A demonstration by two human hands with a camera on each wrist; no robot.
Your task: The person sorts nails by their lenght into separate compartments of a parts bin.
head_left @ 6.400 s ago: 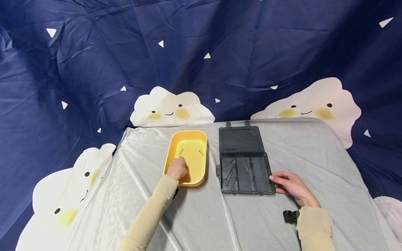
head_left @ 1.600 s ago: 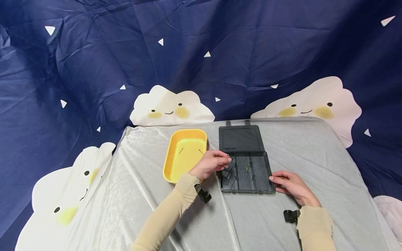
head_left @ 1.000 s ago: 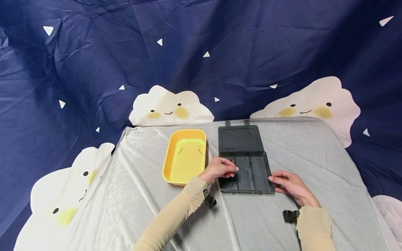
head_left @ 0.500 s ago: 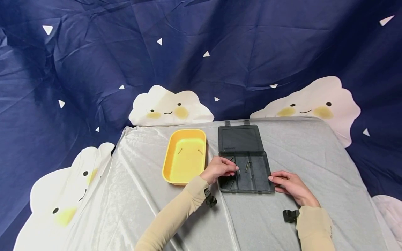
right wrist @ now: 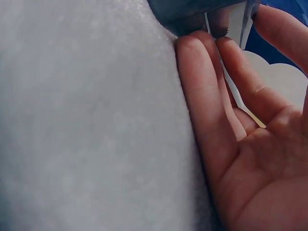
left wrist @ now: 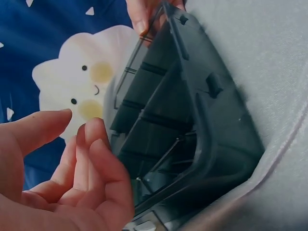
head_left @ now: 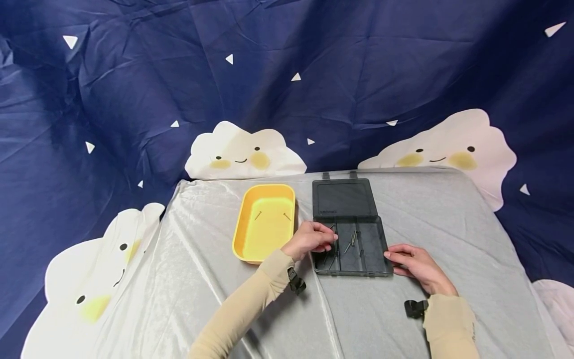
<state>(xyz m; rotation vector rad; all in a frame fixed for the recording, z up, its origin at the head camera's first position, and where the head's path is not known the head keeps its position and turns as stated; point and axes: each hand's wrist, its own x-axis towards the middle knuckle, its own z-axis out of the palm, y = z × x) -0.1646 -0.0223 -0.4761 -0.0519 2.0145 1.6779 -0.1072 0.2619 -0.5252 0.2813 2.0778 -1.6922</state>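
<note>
An open dark grey see-through organizer box lies on the cloth, its lid folded back. My left hand is over its left compartment, fingers bent and nothing between them; in the left wrist view, thumb and index finger stand apart. Under that hand, several dark screws lie in the compartment, partly hidden. Brassy screws lie in the middle compartment. On the box's right side, my right hand holds the edge, thumb at the rim and fingers against the side wall.
Left of the box stands a yellow bin with two screws in it. A grey velvety cloth covers the table. Behind hangs a navy curtain with white clouds.
My left hand went from the yellow bin to the box with a screw and let it go in the middle compartment. It has since drawn back slightly left. My right hand has stayed put.
</note>
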